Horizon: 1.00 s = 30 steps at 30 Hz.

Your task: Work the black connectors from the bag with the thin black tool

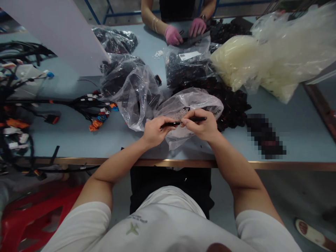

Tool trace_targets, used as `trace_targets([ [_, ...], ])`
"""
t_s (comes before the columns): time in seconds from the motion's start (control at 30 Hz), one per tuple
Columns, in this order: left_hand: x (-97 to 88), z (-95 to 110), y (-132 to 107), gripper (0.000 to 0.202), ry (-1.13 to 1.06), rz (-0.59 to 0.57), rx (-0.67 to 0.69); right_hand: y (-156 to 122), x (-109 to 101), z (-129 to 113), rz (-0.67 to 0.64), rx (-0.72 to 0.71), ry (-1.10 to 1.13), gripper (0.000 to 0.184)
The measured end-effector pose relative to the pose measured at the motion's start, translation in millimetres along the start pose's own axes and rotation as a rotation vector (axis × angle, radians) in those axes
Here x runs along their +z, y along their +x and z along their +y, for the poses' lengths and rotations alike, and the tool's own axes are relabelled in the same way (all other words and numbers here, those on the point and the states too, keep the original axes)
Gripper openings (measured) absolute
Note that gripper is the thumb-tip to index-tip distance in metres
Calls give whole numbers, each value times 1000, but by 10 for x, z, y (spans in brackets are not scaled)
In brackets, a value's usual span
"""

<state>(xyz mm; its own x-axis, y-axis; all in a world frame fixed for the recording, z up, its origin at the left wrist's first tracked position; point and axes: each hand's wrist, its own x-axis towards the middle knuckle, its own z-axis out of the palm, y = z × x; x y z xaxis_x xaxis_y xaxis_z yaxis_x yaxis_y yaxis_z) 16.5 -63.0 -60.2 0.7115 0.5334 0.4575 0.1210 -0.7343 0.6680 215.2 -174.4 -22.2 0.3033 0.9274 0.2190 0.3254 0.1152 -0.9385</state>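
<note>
Left hand [156, 132] and right hand [201, 125] are clamped on 1 thin black piece [181, 123], maybe wire, gripping it from 2 sides, fingertips nearly meeting. Its long axis runs side to side, right end slightly higher, above a clear plastic bag [190, 103].

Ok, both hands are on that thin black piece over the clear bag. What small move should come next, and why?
Probably tighten the pinch and lift the piece slightly clear of the bag. The left hand and right hand hold the thin black piece between them, directly above the clear plastic bag, so a slip would likely drop it there.
</note>
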Motion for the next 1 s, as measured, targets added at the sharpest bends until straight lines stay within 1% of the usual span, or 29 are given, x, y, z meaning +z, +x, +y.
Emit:
trace_targets([
  [0.13,3,22,-1,25,-11,-18,-26,13,1,14,-5,-49,-9,19],
  [0.27,-9,46,0,25,-33,-34,-65,15,0,50,28,-89,37,21],
  [0.4,-15,28,7,22,-14,-32,-32,0,-1,68,39,-100,21,18],
  [0.63,-10,4,16,21,-2,-23,6,0,18,68,22,-113,41,16],
  [0.77,-1,0,11,21,-13,4,39,-5,25,57,24,-119,38,15],
  [1.0,-6,0,9,23,21,-16,38,-12,16,27,23,-130,27,14],
])
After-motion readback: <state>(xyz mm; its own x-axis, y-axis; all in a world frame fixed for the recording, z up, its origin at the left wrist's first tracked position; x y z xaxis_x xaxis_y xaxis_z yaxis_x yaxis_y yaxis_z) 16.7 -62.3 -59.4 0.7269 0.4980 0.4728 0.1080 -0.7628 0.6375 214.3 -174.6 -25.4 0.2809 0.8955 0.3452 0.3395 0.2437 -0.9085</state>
